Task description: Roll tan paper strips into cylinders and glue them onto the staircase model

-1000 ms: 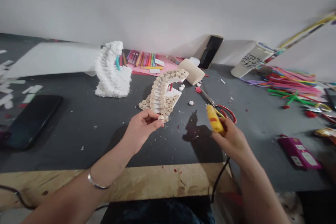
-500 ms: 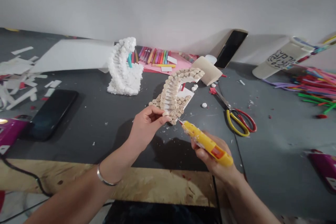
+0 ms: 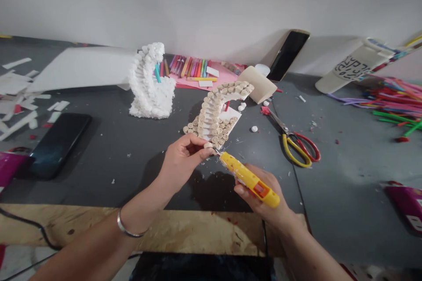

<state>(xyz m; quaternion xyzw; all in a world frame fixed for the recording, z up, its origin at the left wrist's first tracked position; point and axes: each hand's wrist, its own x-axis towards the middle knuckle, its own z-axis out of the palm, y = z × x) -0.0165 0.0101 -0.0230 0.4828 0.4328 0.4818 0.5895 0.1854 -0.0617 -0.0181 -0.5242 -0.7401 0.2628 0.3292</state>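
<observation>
The white cup lies tipped. My left hand pinches a beige roll; my right hand grips the glue gun, its nozzle touching the roll.

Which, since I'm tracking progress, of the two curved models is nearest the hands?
The beige model, just beyond the left hand pinching a roll and the glue gun in the right hand; the white model stands farther back.
</observation>
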